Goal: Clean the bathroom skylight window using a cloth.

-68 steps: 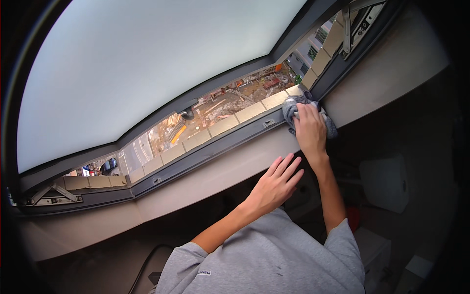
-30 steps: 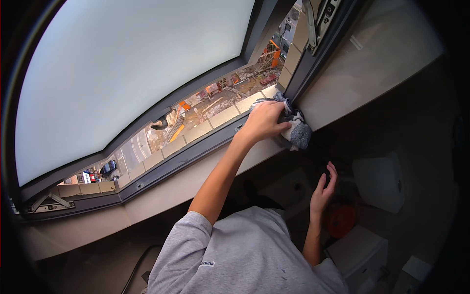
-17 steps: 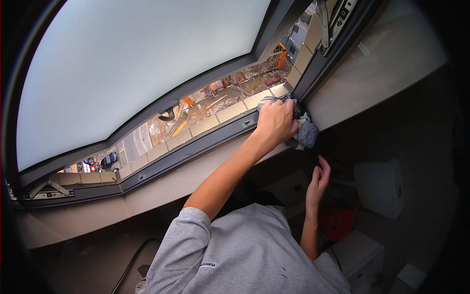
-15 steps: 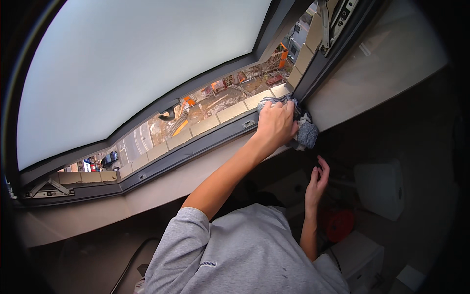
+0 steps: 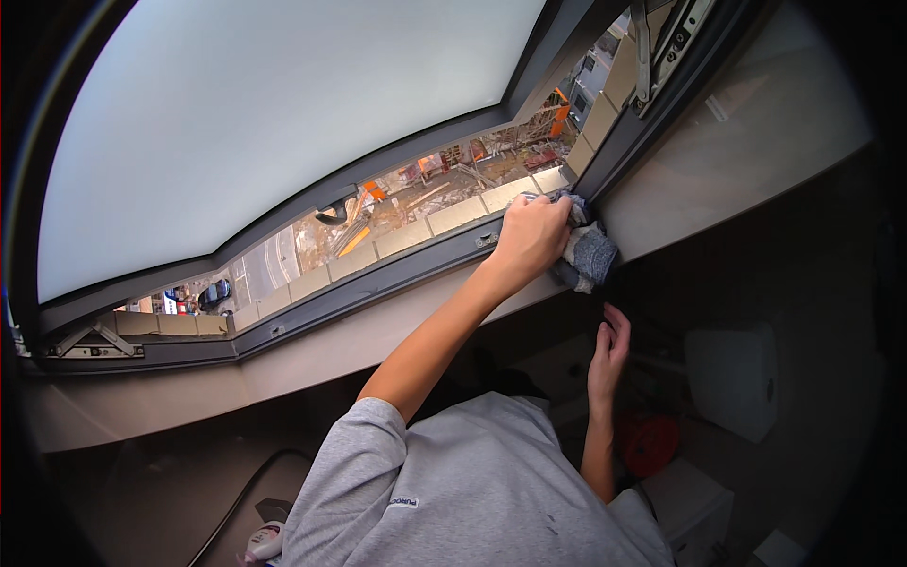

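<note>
My left hand [image 5: 535, 232] is closed on a crumpled blue-grey striped cloth [image 5: 591, 255]. It presses the cloth into the right-hand corner of the dark window frame [image 5: 416, 257], where the lower rail meets the side. Part of the cloth hangs over the pale sill beside my fingers. Lower down and to the right, my right hand [image 5: 609, 354] is held in the air below the sill, its fingers stretched upward and holding nothing. The frosted window sash [image 5: 274, 123] is tilted outward above the frame, with a dark handle [image 5: 333, 214] on its lower edge.
Metal stay arms [image 5: 99, 343] join sash and frame at both ends. Through the gap a building site [image 5: 425, 194] shows far below. In the dark on the right are a white container [image 5: 732, 378] and a red round object [image 5: 652, 442]. A white bottle [image 5: 265, 541] stands at lower left.
The view has shifted slightly. My left hand stays at the frame corner with the cloth, which is bunched a little differently. My right hand remains below the sill, fingers slightly closer together.
</note>
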A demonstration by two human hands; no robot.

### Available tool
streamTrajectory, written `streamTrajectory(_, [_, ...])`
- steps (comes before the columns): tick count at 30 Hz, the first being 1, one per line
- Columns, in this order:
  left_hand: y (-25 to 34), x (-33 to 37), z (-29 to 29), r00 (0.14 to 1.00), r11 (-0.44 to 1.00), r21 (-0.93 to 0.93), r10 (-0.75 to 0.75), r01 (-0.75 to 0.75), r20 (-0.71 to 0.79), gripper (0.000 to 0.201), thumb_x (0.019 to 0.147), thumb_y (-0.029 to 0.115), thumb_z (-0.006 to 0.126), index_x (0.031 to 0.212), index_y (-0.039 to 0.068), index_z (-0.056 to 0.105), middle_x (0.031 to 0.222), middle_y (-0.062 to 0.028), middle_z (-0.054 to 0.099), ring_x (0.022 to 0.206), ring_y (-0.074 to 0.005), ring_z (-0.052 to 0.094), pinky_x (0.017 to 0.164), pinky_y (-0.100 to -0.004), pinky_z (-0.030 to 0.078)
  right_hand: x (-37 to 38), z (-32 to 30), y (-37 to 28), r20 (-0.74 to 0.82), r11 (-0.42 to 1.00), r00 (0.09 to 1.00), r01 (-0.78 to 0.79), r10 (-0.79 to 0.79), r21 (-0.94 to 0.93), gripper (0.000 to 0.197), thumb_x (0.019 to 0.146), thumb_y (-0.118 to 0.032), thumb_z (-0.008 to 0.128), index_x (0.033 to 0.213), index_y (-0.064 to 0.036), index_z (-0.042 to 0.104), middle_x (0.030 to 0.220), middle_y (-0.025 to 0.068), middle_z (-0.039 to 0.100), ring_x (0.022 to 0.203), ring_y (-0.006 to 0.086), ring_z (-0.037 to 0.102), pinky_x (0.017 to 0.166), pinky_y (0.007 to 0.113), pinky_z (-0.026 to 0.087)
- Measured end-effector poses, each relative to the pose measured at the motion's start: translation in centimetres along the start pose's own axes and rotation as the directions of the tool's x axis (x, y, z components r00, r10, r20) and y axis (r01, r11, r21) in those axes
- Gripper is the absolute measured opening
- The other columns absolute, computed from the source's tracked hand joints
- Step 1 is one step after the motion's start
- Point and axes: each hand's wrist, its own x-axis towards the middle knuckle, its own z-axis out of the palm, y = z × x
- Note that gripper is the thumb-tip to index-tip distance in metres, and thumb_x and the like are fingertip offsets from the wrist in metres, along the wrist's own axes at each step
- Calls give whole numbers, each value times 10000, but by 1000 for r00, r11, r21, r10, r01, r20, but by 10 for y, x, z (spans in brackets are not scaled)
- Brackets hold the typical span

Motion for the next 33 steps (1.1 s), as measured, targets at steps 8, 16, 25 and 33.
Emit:
streamTrajectory(8, [19, -56, -52, 942, 502, -850, -334, 159, -20, 208, 878, 41, 620, 1080, -8, 601, 934, -109, 680, 973, -198, 664, 920, -325, 481, 0, 1, -28, 131, 994, 990, 38, -51, 98, 379, 1041, -185, 513, 1358, 22, 519, 1334, 162, 598, 1210, 251, 579, 1019, 377, 451])
streamTrajectory(16, [49, -111, -51, 885, -225, -915, -258, 336, 388, 384, 937, 44, 541, 1319, 4, 531, 1276, -57, 632, 1180, -142, 580, 1054, -309, 426, -4, 32, -46, 472, 747, 877, -250, -95, 616, 721, 1030, -533, 502, 1504, -12, 347, 1420, 104, 505, 1316, 215, 491, 1109, 381, 390])
streamTrajectory(25, [50, -161, -75, 836, -324, -922, -428, 212, 343, 387, 906, 34, 488, 1281, -32, 558, 1236, -109, 661, 1149, -194, 624, 1030, -346, 474, -3, 42, -74, 443, 735, 897, -296, -7, 611, 588, 957, -241, 703, 1430, -30, 424, 1265, 60, 559, 1161, 145, 554, 1015, 306, 438])
streamTrajectory(33, [42, -187, -88, 773, -303, -944, -565, 128, 286, 407, 889, 17, 450, 1279, -43, 548, 1230, -122, 653, 1137, -203, 622, 1017, -340, 475, -5, 41, -81, 405, 952, 902, 24, -153, 306, 179, 946, -153, 711, 993, 16, 674, 808, 4, 559, 764, 97, 506, 709, 237, 415])
